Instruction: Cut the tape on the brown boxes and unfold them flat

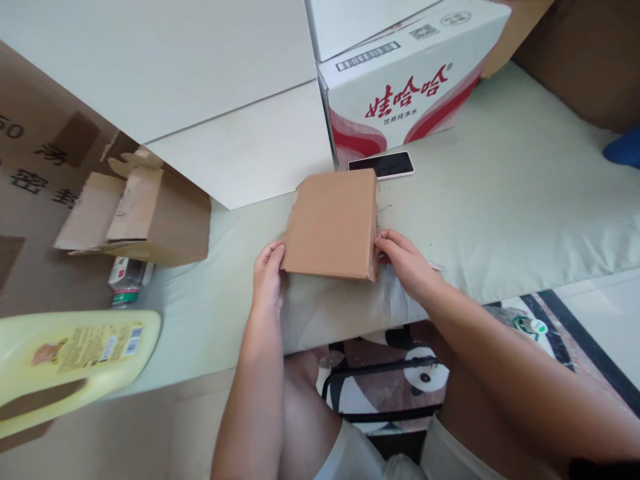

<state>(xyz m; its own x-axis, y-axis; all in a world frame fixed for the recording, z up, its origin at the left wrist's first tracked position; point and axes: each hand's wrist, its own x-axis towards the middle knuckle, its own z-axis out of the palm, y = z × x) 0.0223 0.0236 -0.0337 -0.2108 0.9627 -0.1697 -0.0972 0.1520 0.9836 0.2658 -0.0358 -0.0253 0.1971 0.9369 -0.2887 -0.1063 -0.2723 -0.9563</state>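
A flat brown cardboard box [333,223] is held in front of me over the pale green cloth, its broad face turned up. My left hand [270,270] pinches its lower left corner between thumb and fingers. At the lower right edge, my right hand [397,253] grips the box with closed fingers. Some small item, partly red, peeks out under the right hand, too hidden to name. Just behind the box lies a phone [384,165] with a dark screen, partly covered by the box's top corner.
A white-and-red carton [400,100] and a large white box [240,147] stand behind. At left are an open cardboard box [170,220], a clear bottle [127,283] and a yellow jug [115,347]. Pale green cloth [525,200] covers the surface. Below its front edge is a panda-patterned item [385,380].
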